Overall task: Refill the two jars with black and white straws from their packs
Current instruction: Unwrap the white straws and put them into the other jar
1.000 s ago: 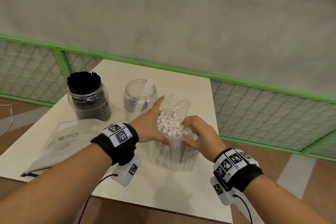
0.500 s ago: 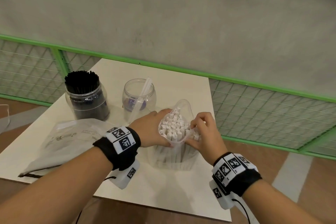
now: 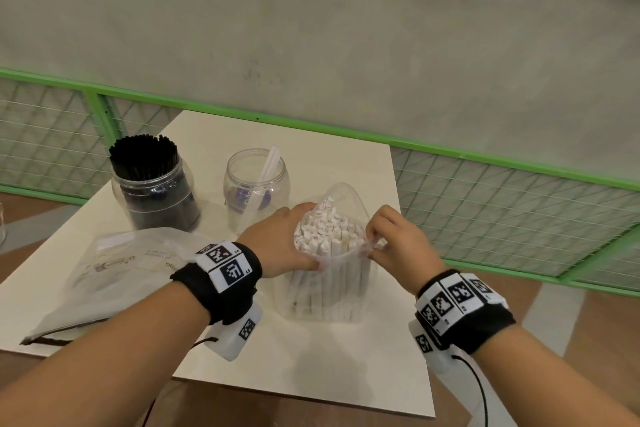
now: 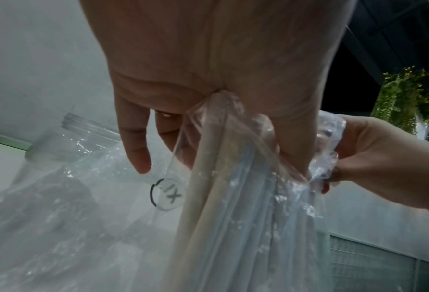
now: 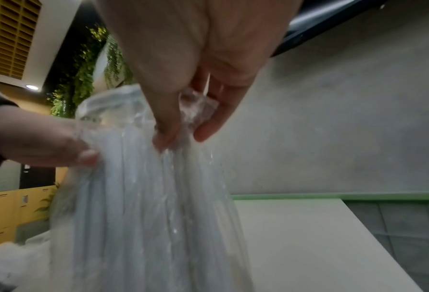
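A clear pack of white straws (image 3: 327,274) stands upright on the table, its mouth open and the straw ends showing. My left hand (image 3: 277,243) grips the pack's left rim, thumb on the near side. My right hand (image 3: 391,239) pinches the plastic of the right rim; the pinch on the pack (image 5: 158,197) shows in the right wrist view. Behind stand two jars: the left jar (image 3: 156,191) is packed with black straws, the right jar (image 3: 256,184) holds a single white straw (image 3: 266,166). The white straws (image 4: 233,207) run down inside the plastic in the left wrist view.
A flattened clear empty pack (image 3: 114,270) lies on the white table (image 3: 311,364) at the left. A green mesh railing (image 3: 519,215) runs behind and to the right of the table. The table's right edge is close to my right wrist.
Both hands have worked the pack's plastic rim lower, so the white straw ends stand more exposed. My right hand has shifted from holding the side to pinching the rim.
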The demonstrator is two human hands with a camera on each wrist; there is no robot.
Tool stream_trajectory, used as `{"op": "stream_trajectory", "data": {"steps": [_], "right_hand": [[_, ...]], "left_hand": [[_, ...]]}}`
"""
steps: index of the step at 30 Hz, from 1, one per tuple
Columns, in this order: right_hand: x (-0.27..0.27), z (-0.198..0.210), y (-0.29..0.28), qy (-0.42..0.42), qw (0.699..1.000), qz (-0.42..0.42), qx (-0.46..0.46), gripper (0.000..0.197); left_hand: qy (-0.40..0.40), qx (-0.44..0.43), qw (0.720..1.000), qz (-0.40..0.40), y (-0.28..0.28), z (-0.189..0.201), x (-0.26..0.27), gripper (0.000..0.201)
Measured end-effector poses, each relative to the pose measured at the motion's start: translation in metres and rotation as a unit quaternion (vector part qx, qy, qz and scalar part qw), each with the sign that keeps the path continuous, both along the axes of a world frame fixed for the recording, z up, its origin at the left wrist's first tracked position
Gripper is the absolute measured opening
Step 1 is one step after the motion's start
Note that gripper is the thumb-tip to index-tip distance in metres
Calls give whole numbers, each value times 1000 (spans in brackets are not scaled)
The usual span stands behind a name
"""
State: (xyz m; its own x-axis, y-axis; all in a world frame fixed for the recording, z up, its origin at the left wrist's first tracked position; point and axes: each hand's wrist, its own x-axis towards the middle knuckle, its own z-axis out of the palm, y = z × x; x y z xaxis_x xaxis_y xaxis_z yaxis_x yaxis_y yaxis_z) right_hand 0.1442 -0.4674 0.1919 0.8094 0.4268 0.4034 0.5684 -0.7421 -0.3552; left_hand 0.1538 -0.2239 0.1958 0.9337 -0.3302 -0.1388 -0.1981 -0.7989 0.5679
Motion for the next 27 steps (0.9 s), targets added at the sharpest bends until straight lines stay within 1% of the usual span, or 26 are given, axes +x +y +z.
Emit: {"op": "stream_trajectory", "data": {"steps": [2,4,5,6,8,11,12,14,15,17,18,19,21,24,25,27], "right_hand": [[-2,-10,3,-34,998,-28,41,31],[-6,-20,5,-27,994,-49,96,39],[-8,-26,6,-15,991,-53,121,39],[-11,-31,5,1,989,-52,139,35],[-18,-39,1,47,986,-39,157,18],[-30,-40,0,109,976,-18,188,8],[-29,-38,0,123,971,-22,203,9],[-23,-34,0,138,969,-49,201,22],[-19,-33,-1,147,969,-62,187,23],[-14,-32,0,166,973,-78,143,19],[-13,-31,0,179,973,-79,126,23],[-14,-30,1,194,971,-76,116,34],[-17,-24,4,222,967,-70,106,63],[-13,-15,7,225,971,-62,59,106],[-9,-12,9,230,971,-53,37,115],[-3,-6,13,272,962,-27,20,124]], "left_hand": [[-8,1,1000,5,-2,-1,-3,104],[-20,0,1000,11,-4,-3,-5,103],[-28,-3,1000,15,-5,-3,-6,102],[-34,-6,999,21,-5,-4,-7,101],[-39,-13,999,32,-5,-6,-7,100],[-40,-21,998,38,-4,-7,-9,99],[-40,-21,998,36,-4,-7,-10,99],[-34,-22,999,25,-5,-7,-12,101],[-24,-25,999,16,-5,-6,-12,104],[5,-43,999,-5,-3,-4,-13,111],[18,-57,998,-13,-2,-2,-13,114],[28,-72,997,-16,-2,-1,-14,115],[42,-99,994,-14,-1,0,-17,113],[57,-129,990,-13,-1,-3,-19,113],[56,-132,989,-18,-1,-5,-19,114],[62,-127,990,-30,0,-7,-19,117]]}}
